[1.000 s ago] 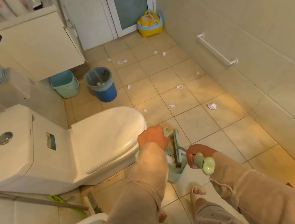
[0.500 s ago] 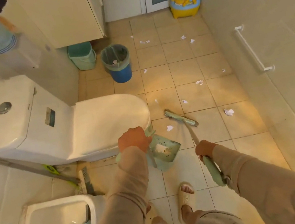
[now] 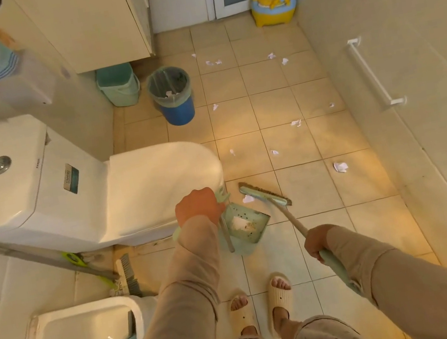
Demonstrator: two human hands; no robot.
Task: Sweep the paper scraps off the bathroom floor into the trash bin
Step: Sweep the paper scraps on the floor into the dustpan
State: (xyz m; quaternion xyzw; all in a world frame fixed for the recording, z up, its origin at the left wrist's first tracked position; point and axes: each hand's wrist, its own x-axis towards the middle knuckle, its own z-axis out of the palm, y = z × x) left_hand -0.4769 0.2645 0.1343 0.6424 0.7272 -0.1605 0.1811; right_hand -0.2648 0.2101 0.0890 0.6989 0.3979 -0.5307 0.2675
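My left hand (image 3: 197, 205) grips the upright handle of a green dustpan (image 3: 245, 226) that rests on the tiles beside the toilet, with a few white scraps inside. My right hand (image 3: 317, 244) holds the green handle of a broom (image 3: 265, 194), whose head lies on the floor just beyond the pan's mouth. One paper scrap (image 3: 248, 198) lies against the bristles. Several more scraps are scattered over the tiles, such as a larger one (image 3: 340, 166) to the right. The blue trash bin (image 3: 171, 94) with a grey liner stands farther back.
A white toilet (image 3: 142, 189) is at the left, with a green bucket (image 3: 118, 84) and a cabinet behind it. A white basin (image 3: 76, 338) and a mop lie at lower left. A yellow potty (image 3: 273, 2) sits by the door. A grab rail (image 3: 372, 74) is on the right wall.
The broom, first held against the dustpan, swung out so its head now rests on the floor beyond the pan. My right arm has stretched out. The view has shifted forward and down.
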